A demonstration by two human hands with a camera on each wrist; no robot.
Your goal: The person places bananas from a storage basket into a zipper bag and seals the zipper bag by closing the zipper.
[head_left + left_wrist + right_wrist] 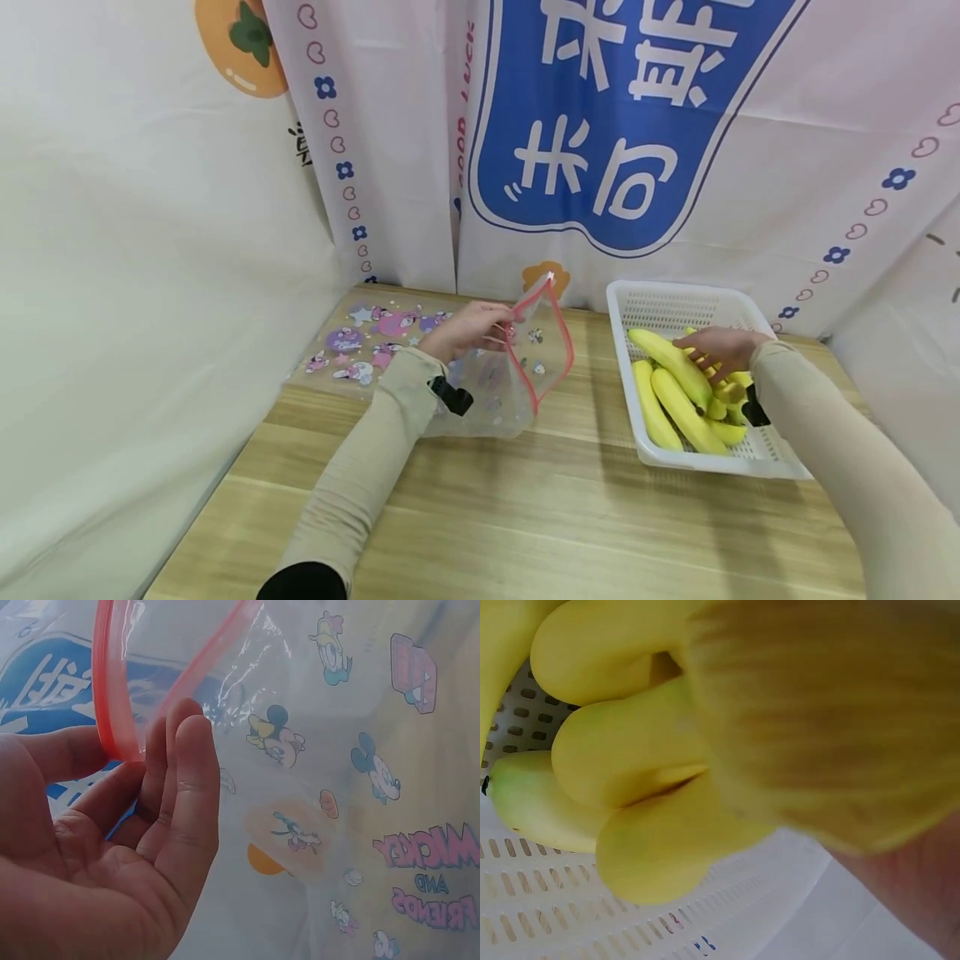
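My left hand (472, 329) pinches the red zip edge of a clear plastic zip bag (551, 342) between thumb and fingers. The bag's mouth gapes towards the right, and cartoon prints cover its film (277, 742). My right hand (723, 346) reaches into a white plastic basket (626, 375) and curls its fingers over the bananas (678, 408). In the right wrist view, the brownish end of a banana bunch (817, 720) fills the upper right and hides the fingers; only part of the right hand (922, 877) shows beside it.
Another clear bag with pink and purple cartoon prints (382, 333) lies flat at the back left of the wooden table (525, 508). Printed white cloth (405, 150) hangs behind the table, and plain cloth (150, 292) lines the left side.
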